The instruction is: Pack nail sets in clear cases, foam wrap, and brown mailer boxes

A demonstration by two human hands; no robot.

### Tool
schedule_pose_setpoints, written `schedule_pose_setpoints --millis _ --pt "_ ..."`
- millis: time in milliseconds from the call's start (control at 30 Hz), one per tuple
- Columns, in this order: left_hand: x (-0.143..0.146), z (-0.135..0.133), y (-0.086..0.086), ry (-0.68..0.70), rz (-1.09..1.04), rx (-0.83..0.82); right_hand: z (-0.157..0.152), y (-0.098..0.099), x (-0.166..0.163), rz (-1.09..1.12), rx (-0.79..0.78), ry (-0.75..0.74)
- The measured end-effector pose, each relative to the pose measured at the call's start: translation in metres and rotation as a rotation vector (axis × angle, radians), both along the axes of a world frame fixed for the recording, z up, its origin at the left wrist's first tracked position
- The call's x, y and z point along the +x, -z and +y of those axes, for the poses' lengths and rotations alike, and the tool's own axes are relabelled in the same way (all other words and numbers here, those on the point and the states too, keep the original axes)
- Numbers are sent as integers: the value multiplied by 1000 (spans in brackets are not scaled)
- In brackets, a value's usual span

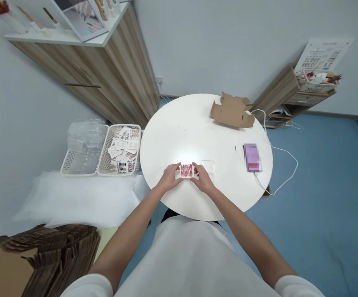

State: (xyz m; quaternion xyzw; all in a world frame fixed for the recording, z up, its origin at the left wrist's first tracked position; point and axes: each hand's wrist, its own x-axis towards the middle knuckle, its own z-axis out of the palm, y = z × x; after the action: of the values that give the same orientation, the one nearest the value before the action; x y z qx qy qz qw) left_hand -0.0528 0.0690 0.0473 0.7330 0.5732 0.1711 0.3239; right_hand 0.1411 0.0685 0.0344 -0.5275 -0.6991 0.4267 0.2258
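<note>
A small card of red press-on nails (186, 170), set in two rows, is held between both hands over the near part of the round white table. My left hand (169, 177) grips its left edge with thumb and fingers. On the right edge, my right hand (202, 179) pinches it the same way. Just beyond my right hand lies a clear plastic box part (208, 166) on the tabletop. Whether the nails sit in a tray or on a flat card, I cannot tell.
An unfolded brown cardboard box (232, 111) lies at the table's far right. Nearer is a blurred purple phone-like device (252, 157) with a white cable (285, 151). Left of the table (166, 136) stand a basket of cards (100, 170) and one of clear boxes (64, 168). Folded cardboard (64, 255) is stacked front left.
</note>
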Motion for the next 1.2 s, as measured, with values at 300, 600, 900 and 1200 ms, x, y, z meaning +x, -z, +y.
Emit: schedule_pose_setpoints --millis 300,600,900,1200 --pt "88 -32 21 81 -37 -55 -41 22 89 -22 -77 31" --pt "104 -27 30 101 240 -42 -37 47 103 -171 -10 38" --pt "107 -17 41 125 307 -131 -27 51 103 -264 -53 8" --pt "105 -20 51 150 273 -178 -29 52 100 -311 -50 18"
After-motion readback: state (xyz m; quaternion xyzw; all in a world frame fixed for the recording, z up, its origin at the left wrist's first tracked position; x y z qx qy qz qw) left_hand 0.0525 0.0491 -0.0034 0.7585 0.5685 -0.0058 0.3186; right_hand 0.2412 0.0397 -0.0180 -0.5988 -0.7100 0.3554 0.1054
